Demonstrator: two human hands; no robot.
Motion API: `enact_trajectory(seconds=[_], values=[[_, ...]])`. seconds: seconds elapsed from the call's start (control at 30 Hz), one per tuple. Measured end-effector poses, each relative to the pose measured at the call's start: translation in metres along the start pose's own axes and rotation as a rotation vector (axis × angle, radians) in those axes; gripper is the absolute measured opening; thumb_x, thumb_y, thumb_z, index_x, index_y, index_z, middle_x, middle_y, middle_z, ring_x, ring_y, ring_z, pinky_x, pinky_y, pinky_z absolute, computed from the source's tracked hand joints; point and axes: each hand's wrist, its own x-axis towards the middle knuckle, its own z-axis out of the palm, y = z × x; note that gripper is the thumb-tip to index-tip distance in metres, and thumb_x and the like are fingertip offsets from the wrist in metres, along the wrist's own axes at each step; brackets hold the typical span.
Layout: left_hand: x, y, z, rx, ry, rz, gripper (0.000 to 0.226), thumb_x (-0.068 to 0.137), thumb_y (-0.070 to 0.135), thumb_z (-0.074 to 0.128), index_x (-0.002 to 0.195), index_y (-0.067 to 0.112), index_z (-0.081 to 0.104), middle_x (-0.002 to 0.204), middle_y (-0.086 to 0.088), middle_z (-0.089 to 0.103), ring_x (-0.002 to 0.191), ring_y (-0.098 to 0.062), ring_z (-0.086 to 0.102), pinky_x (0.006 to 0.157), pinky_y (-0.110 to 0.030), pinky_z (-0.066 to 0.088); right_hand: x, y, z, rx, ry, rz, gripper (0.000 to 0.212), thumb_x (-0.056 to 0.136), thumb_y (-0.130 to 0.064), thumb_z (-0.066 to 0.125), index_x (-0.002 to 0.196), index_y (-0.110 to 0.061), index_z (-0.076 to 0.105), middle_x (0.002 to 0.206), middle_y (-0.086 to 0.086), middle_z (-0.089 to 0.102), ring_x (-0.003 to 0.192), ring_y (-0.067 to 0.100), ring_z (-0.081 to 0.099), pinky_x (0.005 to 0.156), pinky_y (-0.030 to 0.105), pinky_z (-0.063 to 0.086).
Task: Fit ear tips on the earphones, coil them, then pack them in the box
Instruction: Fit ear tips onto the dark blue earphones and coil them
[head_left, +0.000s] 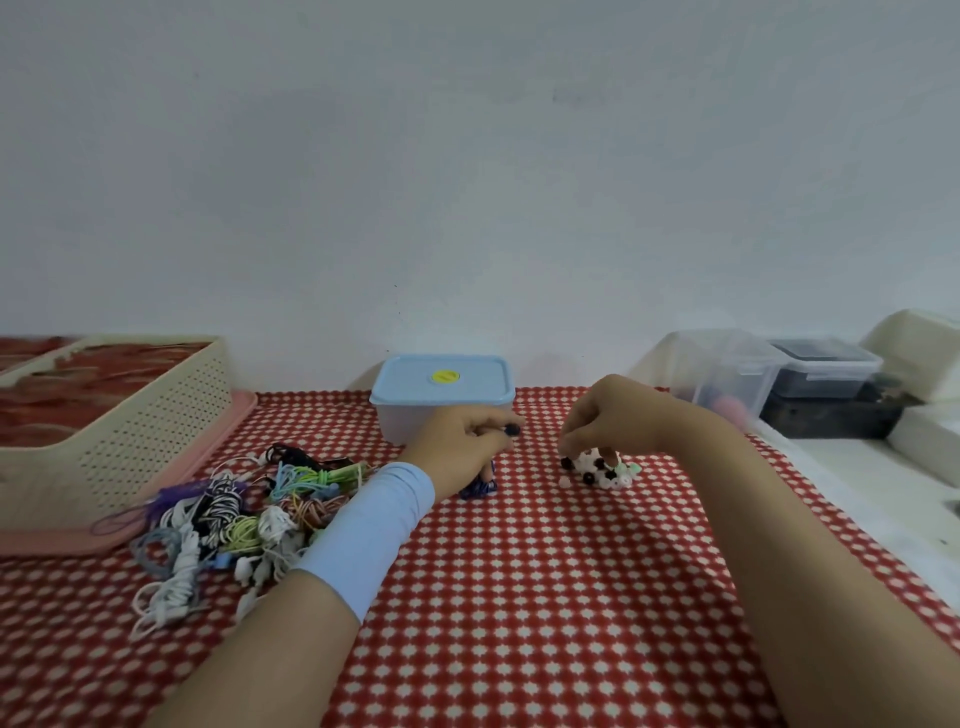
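My left hand (457, 441) grips a dark blue earphone (511, 429), its bud poking out past the fingers; the coiled dark cable (479, 488) hangs under the hand onto the cloth. My right hand (608, 415) reaches down with curled fingertips into a small heap of white, black and pale green ear tips (602, 470); whether a tip is pinched is hidden. A pile of tangled earphones (228, 519) in several colours lies at the left. Behind my hands stands the box (441, 397), translucent, with its light blue lid on.
A cream perforated basket (130, 415) on a pink tray (67, 540) sits at the far left. Clear and dark plastic containers (810, 374) and white blocks stand at the right on a white surface. A red-and-white patterned cloth (545, 597) covers the table.
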Motion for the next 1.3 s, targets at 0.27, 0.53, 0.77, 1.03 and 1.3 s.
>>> enact_trajectory(seconds=[0.27,0.53,0.77,1.03,1.3], values=[[0.000,-0.007,0.000,-0.025,0.018,-0.038,0.018,0.090,0.017,0.063,0.103,0.025,0.072,0.082,-0.009,0.075,0.048,-0.005,0.057,0.075,-0.026,0.054,0.003,0.004,0.005,-0.062,0.006,0.053,0.012,0.094,-0.039,0.070,0.096,-0.030,0.077,0.088,-0.010,0.076,0.084,0.010,0.069,0.079,0.029,0.053],[0.000,-0.008,0.002,-0.036,0.028,-0.044,0.012,0.088,0.020,0.069,0.098,0.025,0.070,0.083,0.005,0.073,0.050,-0.006,0.060,0.069,-0.020,0.053,0.008,-0.006,0.013,-0.196,-0.047,0.011,0.010,0.080,-0.025,0.085,0.088,-0.029,0.082,0.089,-0.018,0.076,0.087,0.004,0.069,0.089,0.028,0.056],[-0.007,-0.012,0.003,-0.129,0.073,-0.038,0.018,0.089,0.014,0.067,0.105,0.022,0.072,0.081,0.003,0.075,0.051,-0.007,0.061,0.061,-0.015,0.050,0.015,-0.009,0.025,-0.212,0.007,0.032,0.007,0.087,-0.022,0.078,0.093,-0.023,0.081,0.090,-0.010,0.075,0.084,0.008,0.069,0.077,0.025,0.059],[-0.012,-0.013,0.004,-0.296,0.148,-0.055,0.016,0.092,0.014,0.062,0.101,0.021,0.073,0.086,0.007,0.076,0.049,-0.008,0.056,0.049,-0.018,0.046,-0.001,-0.016,0.020,0.298,-0.014,-0.088,0.009,0.090,-0.021,0.075,0.088,-0.014,0.081,0.069,-0.004,0.074,0.050,0.011,0.052,0.052,0.024,0.042],[-0.012,-0.020,0.005,-0.437,0.128,-0.034,0.013,0.094,0.017,0.062,0.097,0.020,0.075,0.090,0.003,0.076,0.053,-0.011,0.056,0.049,-0.020,0.045,-0.004,-0.020,0.037,0.718,-0.011,-0.110,0.016,0.096,-0.020,0.067,0.102,-0.013,0.080,0.074,-0.003,0.073,0.050,0.013,0.045,0.049,0.027,0.031]])
